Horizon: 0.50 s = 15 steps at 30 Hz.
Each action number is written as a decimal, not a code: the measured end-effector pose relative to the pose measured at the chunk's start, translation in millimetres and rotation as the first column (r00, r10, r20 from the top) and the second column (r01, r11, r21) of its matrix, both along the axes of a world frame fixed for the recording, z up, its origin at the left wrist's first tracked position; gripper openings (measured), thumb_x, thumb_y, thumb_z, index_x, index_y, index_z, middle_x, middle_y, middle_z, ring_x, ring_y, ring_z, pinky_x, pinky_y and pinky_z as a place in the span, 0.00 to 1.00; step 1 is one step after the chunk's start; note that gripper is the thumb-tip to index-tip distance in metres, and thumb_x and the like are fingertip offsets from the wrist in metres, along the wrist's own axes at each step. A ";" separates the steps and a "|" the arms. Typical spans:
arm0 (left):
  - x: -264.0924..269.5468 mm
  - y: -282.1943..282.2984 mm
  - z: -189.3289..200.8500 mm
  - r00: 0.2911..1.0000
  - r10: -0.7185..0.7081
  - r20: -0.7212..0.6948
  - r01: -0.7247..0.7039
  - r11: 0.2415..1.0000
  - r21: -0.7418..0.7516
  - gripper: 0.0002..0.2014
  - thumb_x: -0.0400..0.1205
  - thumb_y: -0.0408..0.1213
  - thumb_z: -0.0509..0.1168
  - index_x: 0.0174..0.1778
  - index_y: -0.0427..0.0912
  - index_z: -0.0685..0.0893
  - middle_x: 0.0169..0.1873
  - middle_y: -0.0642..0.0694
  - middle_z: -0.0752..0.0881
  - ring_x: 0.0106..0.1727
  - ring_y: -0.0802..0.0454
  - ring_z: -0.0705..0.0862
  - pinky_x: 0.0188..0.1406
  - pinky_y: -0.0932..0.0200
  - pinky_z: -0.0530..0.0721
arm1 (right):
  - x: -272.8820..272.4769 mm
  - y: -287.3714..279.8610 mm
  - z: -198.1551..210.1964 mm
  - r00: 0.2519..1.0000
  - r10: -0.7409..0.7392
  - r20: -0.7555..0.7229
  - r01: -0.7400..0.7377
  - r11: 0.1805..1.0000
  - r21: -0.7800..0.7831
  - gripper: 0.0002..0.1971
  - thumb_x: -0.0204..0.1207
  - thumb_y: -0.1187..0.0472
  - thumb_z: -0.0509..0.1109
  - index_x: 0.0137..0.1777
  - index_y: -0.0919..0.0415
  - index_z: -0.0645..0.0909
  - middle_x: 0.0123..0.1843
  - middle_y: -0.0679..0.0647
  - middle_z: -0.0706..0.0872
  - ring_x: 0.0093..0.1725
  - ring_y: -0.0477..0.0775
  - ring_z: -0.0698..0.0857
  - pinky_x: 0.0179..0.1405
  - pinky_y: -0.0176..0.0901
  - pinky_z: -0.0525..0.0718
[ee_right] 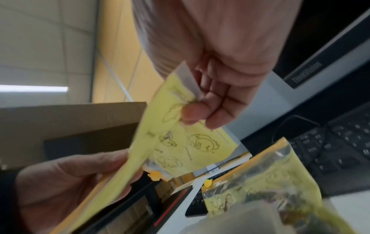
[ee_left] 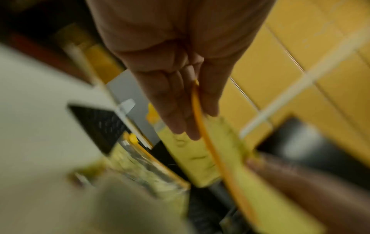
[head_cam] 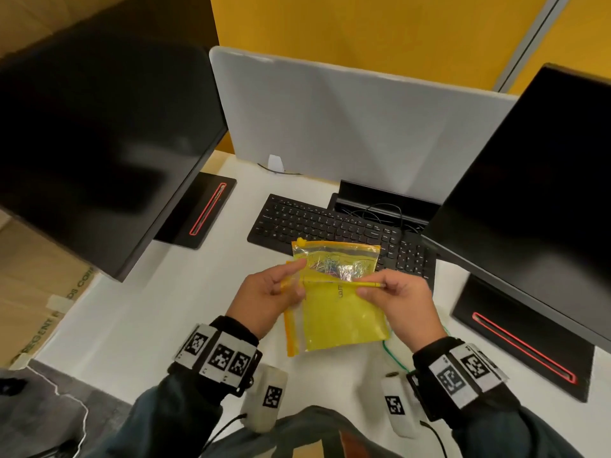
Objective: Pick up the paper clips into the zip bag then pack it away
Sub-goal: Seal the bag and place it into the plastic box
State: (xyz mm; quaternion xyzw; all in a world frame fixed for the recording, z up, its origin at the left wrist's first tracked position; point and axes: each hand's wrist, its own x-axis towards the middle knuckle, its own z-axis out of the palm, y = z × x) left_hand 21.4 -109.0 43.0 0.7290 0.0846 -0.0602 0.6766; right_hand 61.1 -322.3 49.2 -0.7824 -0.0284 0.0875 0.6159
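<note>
From the head view, both hands, left hand (head_cam: 271,294) and right hand (head_cam: 398,300), pinch the top edge of a yellow zip bag (head_cam: 344,320) above the bench (head_cam: 172,312) middle, near a clip-filled bag (head_cam: 337,259) by the keyboard (head_cam: 334,226); both wrist views show fingers (ee_left: 176,114) and fingertips (ee_right: 195,113) clamping its rim, where uneven pulling could tear it.

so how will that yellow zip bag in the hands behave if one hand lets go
The thin yellow plastic zip bag would probably flop: it already creases between the left hand and right hand. It seems light, held by fingertip pinches, and perhaps slippery.
</note>
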 end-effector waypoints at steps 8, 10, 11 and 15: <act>4.9 -13.2 6.5 0.957 -0.222 0.187 0.101 0.858 0.504 0.06 0.72 0.50 0.66 0.42 0.57 0.85 0.45 0.65 0.82 0.49 0.66 0.79 0.47 0.71 0.73 | 6.6 16.3 24.4 0.895 0.191 0.404 -0.116 0.972 -0.204 0.10 0.69 0.51 0.69 0.48 0.52 0.82 0.56 0.43 0.82 0.60 0.42 0.79 0.62 0.35 0.75; 5.7 -21.9 7.0 0.966 -0.129 0.224 0.037 0.927 0.374 0.04 0.78 0.46 0.62 0.39 0.61 0.79 0.30 0.65 0.84 0.35 0.68 0.80 0.34 0.76 0.74 | 12.7 17.9 28.6 0.937 -0.016 0.349 0.048 0.995 -0.084 0.21 0.65 0.48 0.75 0.58 0.45 0.75 0.59 0.42 0.80 0.61 0.41 0.79 0.60 0.35 0.76; 6.3 -24.6 4.9 0.970 -0.068 0.235 -0.018 0.938 0.346 0.04 0.79 0.45 0.60 0.40 0.61 0.77 0.28 0.62 0.84 0.32 0.67 0.80 0.31 0.76 0.74 | 15.0 16.6 28.5 0.966 -0.107 0.237 0.120 0.992 -0.041 0.31 0.62 0.45 0.79 0.64 0.43 0.70 0.63 0.43 0.78 0.62 0.44 0.78 0.60 0.39 0.77; 7.5 -32.6 -6.9 0.986 0.040 0.160 -0.070 0.980 0.186 0.03 0.79 0.43 0.62 0.47 0.54 0.79 0.38 0.57 0.86 0.38 0.66 0.83 0.38 0.71 0.81 | 9.2 17.5 17.7 0.911 0.073 -0.405 -0.022 0.992 0.128 0.40 0.57 0.43 0.76 0.70 0.50 0.67 0.63 0.55 0.84 0.57 0.59 0.86 0.54 0.57 0.86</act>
